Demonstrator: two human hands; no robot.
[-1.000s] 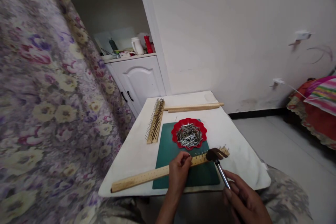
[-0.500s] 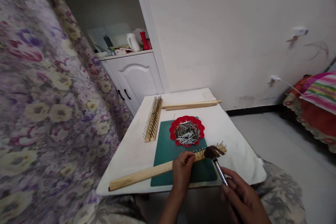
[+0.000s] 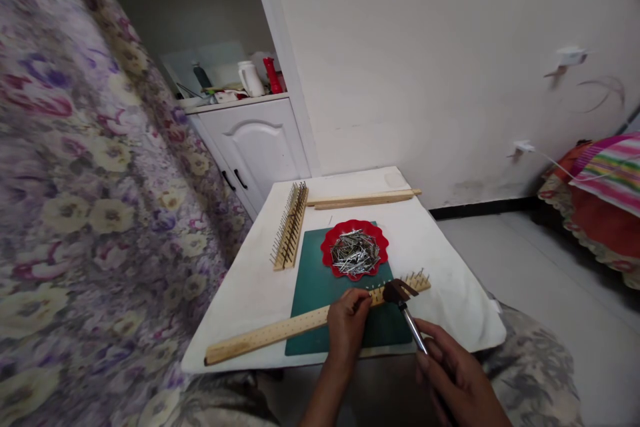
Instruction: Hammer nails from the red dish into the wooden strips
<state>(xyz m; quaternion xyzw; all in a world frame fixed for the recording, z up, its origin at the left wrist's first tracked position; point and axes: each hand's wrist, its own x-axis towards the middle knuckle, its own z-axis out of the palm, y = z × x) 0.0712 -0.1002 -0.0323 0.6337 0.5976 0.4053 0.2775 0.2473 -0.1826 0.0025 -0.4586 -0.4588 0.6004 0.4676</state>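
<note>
A wooden strip (image 3: 270,333) with rows of small holes lies slantwise over a green mat (image 3: 313,267); several nails stand in its right part. My left hand (image 3: 347,320) rests on the strip, thumb and forefinger pinched around a nail that the fingers mostly hide. In my right hand (image 3: 455,370) is a hammer (image 3: 411,327), gripped by its shiny metal handle. Its dark claw head is over the strip, just right of my left fingertips. Beyond the strip, a red scalloped bowl (image 3: 327,240) full of loose nails sits on the mat.
Nail-studded wooden strips (image 3: 290,227) stand at the table's left back. More wooden strips (image 3: 365,200) lie along the far edge, and a loose nail (image 3: 330,221) is behind the bowl. The white-covered table (image 3: 240,300) borders a floral curtain (image 3: 115,213) on the left.
The hammer head has shifted slightly left along the strip, toward my left fingers. My left hand moved a little right along the strip earlier and keeps its pinch. The view has turned slightly.
</note>
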